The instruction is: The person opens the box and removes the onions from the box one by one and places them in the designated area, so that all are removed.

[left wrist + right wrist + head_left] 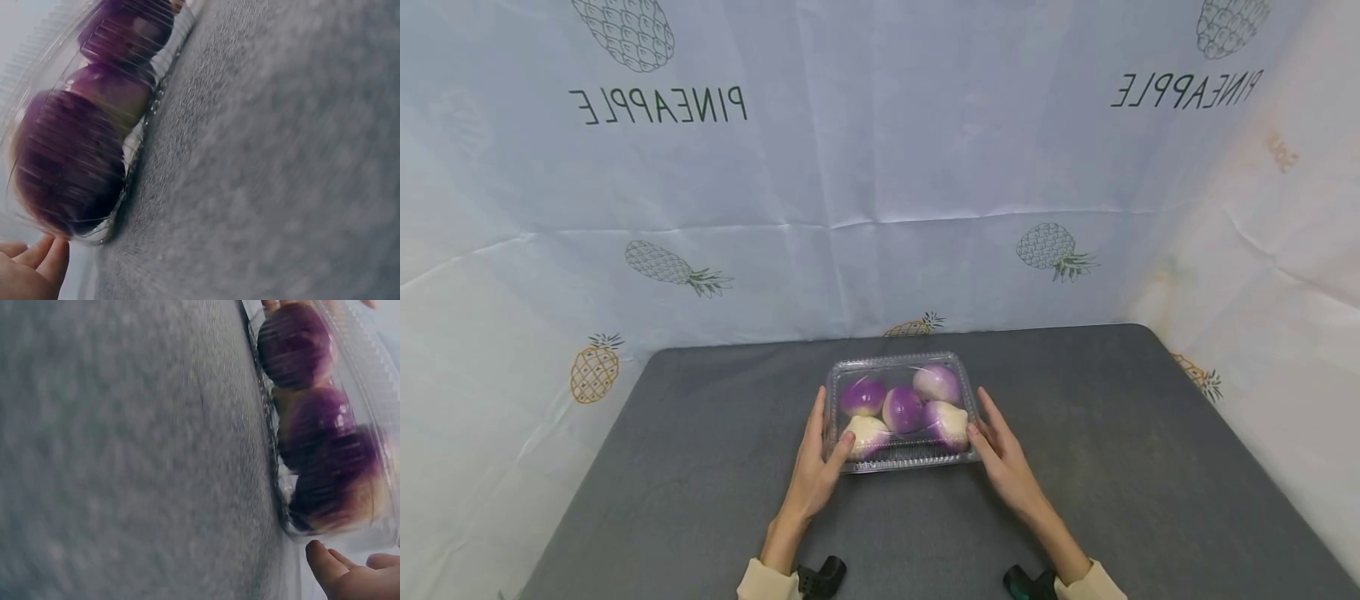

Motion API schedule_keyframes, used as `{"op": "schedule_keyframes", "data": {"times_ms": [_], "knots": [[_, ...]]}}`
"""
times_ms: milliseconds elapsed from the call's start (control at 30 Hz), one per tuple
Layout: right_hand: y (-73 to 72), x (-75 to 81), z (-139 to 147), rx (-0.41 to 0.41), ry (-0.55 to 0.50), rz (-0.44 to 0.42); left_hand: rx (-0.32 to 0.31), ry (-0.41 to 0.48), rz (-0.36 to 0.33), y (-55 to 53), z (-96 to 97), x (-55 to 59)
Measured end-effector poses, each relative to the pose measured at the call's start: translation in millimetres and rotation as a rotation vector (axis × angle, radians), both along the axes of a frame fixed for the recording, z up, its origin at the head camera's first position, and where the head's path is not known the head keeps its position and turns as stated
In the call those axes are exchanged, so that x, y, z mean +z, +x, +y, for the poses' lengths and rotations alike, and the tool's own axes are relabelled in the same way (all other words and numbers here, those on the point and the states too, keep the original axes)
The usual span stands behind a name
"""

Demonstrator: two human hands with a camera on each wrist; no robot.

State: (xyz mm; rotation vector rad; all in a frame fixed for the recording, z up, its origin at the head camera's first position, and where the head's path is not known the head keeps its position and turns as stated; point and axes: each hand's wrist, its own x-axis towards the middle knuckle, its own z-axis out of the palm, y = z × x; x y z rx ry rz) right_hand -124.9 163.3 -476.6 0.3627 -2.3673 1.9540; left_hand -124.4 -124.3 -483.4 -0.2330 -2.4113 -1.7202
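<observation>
A clear plastic clamshell box (pixel 895 458) lies on the grey tabletop, its lid down over several purple-and-white turnips (pixel 902 410). My left hand (pixel 814 475) rests against the box's left side, fingers straight along the wall and thumb over the front left corner. At the opposite side my right hand (pixel 1011 471) lies the same way, its thumb at the right edge. In the left wrist view, fingertips (pixel 56 253) meet the box wall beside a dark purple turnip (pixel 69 162). The right wrist view has fingertips (pixel 319 556) right at the box's lower end.
The grey table (pixel 1075 417) has rounded back corners. Behind it hangs a white cloth (pixel 880 167) printed with pineapples, which also runs along both sides. Dark wrist cameras (pixel 822 577) sit at the cuffs of the cream sleeves (pixel 767 583).
</observation>
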Motion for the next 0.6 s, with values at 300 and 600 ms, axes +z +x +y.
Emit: {"op": "schedule_keyframes", "data": {"times_ms": [300,600], "knots": [[6.6,0.6,-7.9,-0.027,0.123,-0.016,-0.011,0.003,0.031,2.6,2.1,-5.1],[8.3,-2.4,-10.8,-0.07,0.212,-0.024,-0.005,-0.012,0.059,7.5,1.8,-8.2]]}}
